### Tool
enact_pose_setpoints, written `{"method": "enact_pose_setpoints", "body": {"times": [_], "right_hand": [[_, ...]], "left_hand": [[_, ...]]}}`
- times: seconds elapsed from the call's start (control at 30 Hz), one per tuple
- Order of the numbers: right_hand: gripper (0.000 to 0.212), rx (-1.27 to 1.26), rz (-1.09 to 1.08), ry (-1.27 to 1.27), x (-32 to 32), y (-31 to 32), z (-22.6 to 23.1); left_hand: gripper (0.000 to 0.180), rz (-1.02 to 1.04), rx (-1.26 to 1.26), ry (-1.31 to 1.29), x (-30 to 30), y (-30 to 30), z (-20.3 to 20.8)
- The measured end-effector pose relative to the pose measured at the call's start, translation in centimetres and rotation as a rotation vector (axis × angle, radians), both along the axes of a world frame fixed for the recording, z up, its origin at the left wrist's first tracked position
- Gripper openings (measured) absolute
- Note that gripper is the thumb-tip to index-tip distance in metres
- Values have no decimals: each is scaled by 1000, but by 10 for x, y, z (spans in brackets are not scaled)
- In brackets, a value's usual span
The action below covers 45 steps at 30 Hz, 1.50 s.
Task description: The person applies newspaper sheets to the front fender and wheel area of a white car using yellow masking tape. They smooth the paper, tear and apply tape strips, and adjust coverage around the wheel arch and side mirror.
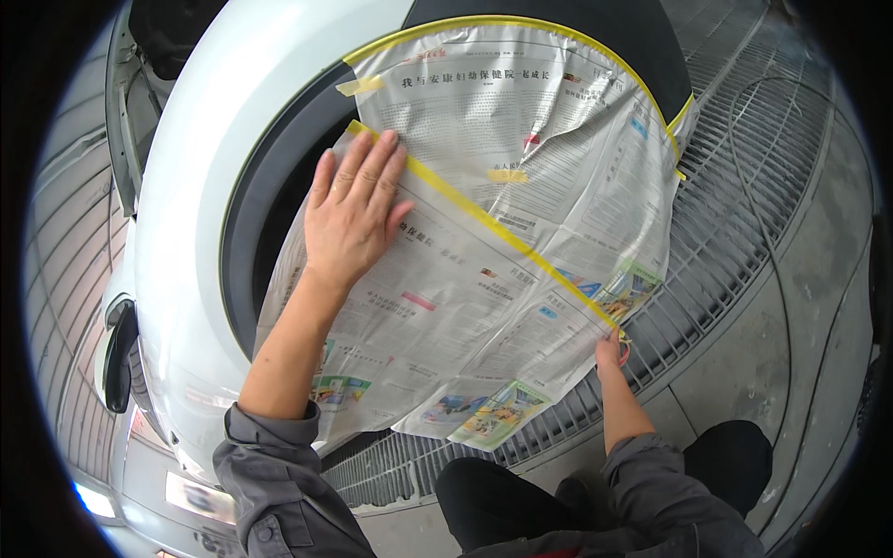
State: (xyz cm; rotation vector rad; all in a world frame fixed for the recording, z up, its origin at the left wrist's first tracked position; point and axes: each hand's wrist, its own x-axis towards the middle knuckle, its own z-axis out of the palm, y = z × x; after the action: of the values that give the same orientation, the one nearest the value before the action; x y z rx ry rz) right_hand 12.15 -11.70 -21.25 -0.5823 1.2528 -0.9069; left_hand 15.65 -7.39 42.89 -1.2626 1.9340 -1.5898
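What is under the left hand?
The lower newspaper sheet and the yellow tape along its upper edge run beneath the left hand; the part it covers cannot be seen.

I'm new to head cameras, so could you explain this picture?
A camera on a person's head looks down; its fisheye lens bends straight edges. There's no machine, just the wearer's bare hands. An upper newspaper sheet covers part of a white car. A lower newspaper sheet overlaps it, with a yellow tape strip along its top edge. The left hand lies flat near the strip's upper end; the right hand grips around its other end.
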Motion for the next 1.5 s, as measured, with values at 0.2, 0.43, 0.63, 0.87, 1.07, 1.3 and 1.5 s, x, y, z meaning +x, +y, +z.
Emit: {"method": "enact_pose_setpoints", "body": {"times": [0.2, 0.43, 0.63, 0.87, 1.07, 1.3, 1.5], "right_hand": [[62, 51, 97, 219, -8, 4, 20], [12, -700, -272, 376, -26, 21, 98], [11, -1507, 480, -102, -71, 99, 350], [9, -1649, 749, 105, -92, 89, 407], [17, -1500, 587, 149, -82, 94, 443], [25, -1438, 651, 107, -85, 91, 429], [28, -1506, 659, 135, -89, 92, 429]], "left_hand": [[54, -18, -107, 25, -9, 13, 5], [26, 384, 936, 731, 0, 109, -159], [46, 318, 500, 2347, 82, 149, -188], [30, -43, 560, 1991, 55, 136, -159], [12, -58, 171, 2207, 60, 142, -129], [30, -4, 491, 2375, 76, 153, -153], [18, -84, 691, 2468, 62, 144, -158]]}}
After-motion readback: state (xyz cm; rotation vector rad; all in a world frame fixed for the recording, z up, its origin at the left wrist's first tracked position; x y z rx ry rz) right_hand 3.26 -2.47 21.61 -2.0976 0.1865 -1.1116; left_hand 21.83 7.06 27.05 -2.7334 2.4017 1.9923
